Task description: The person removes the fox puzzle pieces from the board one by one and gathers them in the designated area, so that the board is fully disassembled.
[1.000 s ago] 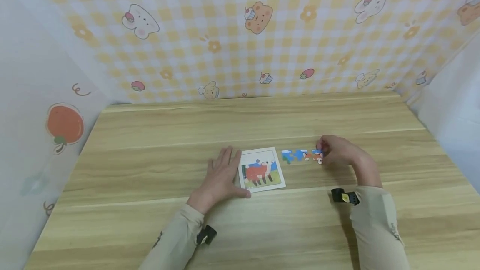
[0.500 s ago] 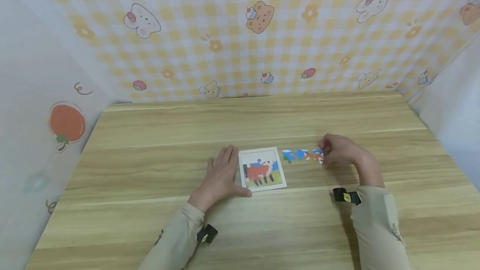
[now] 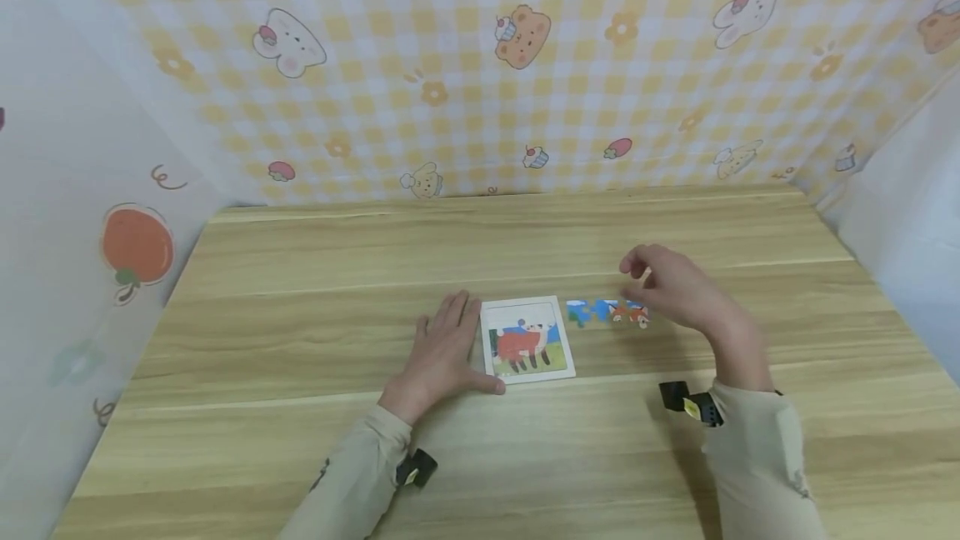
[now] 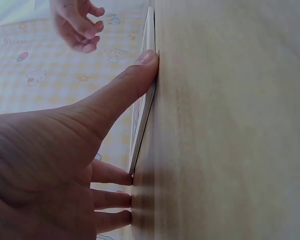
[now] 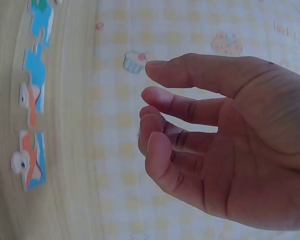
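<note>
My left hand [image 3: 442,352] lies at the left side of a square fox jigsaw puzzle in a white frame [image 3: 566,348]. Its fingers are straight along the left edge, and in the left wrist view the thumb [image 4: 125,87] touches the board's near edge. Above the table, to the right, my right hand [image 3: 678,290] hovers with loosely curled fingers and nothing between them. Under and left of it lie loose puzzle pieces in a row: a blue and green one [image 3: 577,312], a blue one with a fox ear [image 3: 606,308] and a fox-face one [image 5: 32,160].
The wooden table [image 3: 337,257] runs back to a yellow checked cloth [image 3: 450,123] with cartoon prints. White cloth walls [image 3: 60,273] flank it on both sides. A black strap device [image 3: 416,468] sits on each wrist, over beige sleeves.
My right hand has lifted off the fox-face piece at the row's right end and moved up and slightly left. The left hand stays put on the puzzle's edge.
</note>
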`<control>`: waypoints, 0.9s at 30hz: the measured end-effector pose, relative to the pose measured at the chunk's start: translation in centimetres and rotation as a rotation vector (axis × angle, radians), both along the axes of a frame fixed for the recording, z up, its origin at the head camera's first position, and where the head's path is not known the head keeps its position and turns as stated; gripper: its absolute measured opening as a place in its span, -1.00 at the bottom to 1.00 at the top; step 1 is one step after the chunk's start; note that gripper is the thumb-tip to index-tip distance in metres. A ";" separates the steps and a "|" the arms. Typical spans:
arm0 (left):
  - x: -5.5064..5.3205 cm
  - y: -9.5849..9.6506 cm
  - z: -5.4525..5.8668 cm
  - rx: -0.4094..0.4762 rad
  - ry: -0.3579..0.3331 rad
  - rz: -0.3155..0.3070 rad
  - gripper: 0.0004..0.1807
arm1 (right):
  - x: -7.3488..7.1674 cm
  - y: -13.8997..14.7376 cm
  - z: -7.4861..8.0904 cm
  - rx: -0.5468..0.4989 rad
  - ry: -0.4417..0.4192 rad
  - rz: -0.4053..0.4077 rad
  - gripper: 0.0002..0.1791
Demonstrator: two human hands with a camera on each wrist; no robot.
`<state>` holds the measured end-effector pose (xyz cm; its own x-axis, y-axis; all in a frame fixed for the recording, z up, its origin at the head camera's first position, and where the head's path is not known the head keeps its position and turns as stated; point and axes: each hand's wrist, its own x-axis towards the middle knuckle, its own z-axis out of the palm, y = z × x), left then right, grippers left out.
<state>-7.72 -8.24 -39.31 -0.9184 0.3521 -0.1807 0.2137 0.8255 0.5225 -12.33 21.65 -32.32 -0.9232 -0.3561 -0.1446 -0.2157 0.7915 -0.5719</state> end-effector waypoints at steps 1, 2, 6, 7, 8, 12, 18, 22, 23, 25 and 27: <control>0.0 0.0 0.0 -0.002 0.001 -0.001 0.31 | 0.1 -0.4 0.1 -0.004 0.000 0.007 -0.75; 0.0 0.1 0.0 -0.005 0.003 -0.001 0.31 | 0.2 -0.8 0.1 -0.014 0.001 0.018 -0.76; -0.1 0.3 0.0 0.001 0.011 -0.004 0.29 | 0.4 -2.9 -0.2 -0.017 0.020 0.079 -0.80; -0.1 0.3 0.0 0.001 0.013 -0.005 0.29 | 0.5 -3.5 -0.3 -0.008 0.026 0.106 -0.80; -0.1 0.3 0.0 -0.001 0.012 -0.004 0.29 | 0.5 -4.2 -0.5 0.005 0.034 0.138 -0.81; 0.1 0.1 -0.1 -0.011 0.012 -0.006 0.29 | 0.6 -7.5 -1.4 0.052 0.033 0.272 -0.82; 0.1 0.2 -0.2 0.009 0.025 -0.015 0.32 | 0.9 -10.8 -2.8 0.165 -0.022 0.286 -0.91; 0.2 -0.1 -0.3 0.025 0.035 -0.007 0.31 | 1.0 -11.9 -3.7 0.195 -0.080 0.268 -0.87; 0.3 -0.1 -0.3 0.027 0.032 -0.006 0.30 | 1.0 -12.0 -3.9 0.197 -0.083 0.268 -0.84; 0.3 -0.2 -0.3 0.030 0.032 -0.009 0.27 | 1.1 -12.1 -4.2 0.198 -0.085 0.268 -0.80; 0.3 -0.1 -0.3 0.036 0.030 -0.016 0.25 | 1.2 -12.0 -4.4 0.190 -0.089 0.264 -0.78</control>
